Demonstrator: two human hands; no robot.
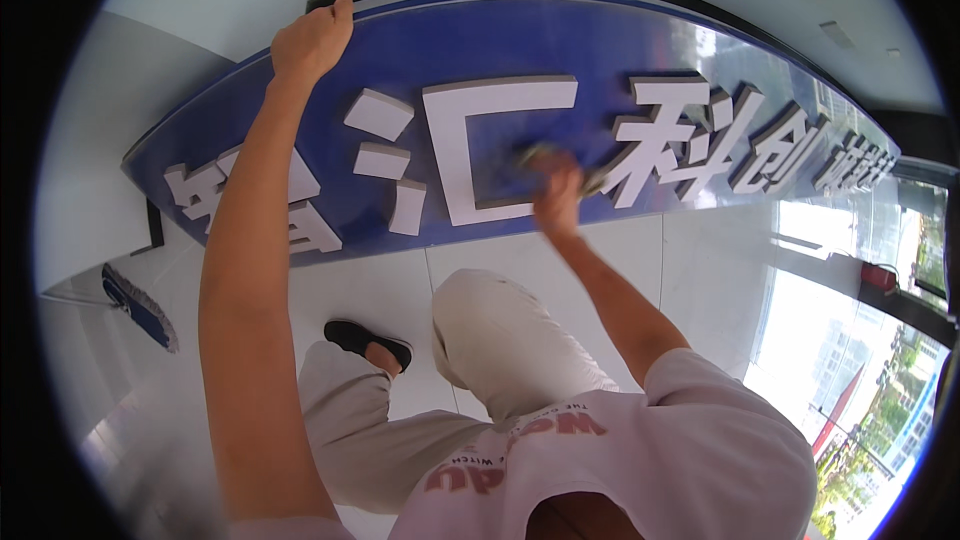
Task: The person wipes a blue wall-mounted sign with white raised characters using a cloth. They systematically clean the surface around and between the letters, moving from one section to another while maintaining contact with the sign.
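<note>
A long blue sign board (390, 45) with raised white characters (450, 125) stretches across the view in front of me. My left hand (315, 38) is closed over its far top edge, left of the middle; the fingertips are hidden. Over the sign's face, between two of the large characters, my right hand (560, 198) is smeared by motion. It appears closed on a crumpled greenish cloth (540, 155), which is too blurred to make out well and is held against or just above the blue surface.
A mop (140, 308) with a dark blue head lies on the pale tiled floor (400, 275) at the left. Bright glass (830, 340) fills the right side, with a small red box (879, 277) near its frame. A pale wall (200, 0) stands behind the sign.
</note>
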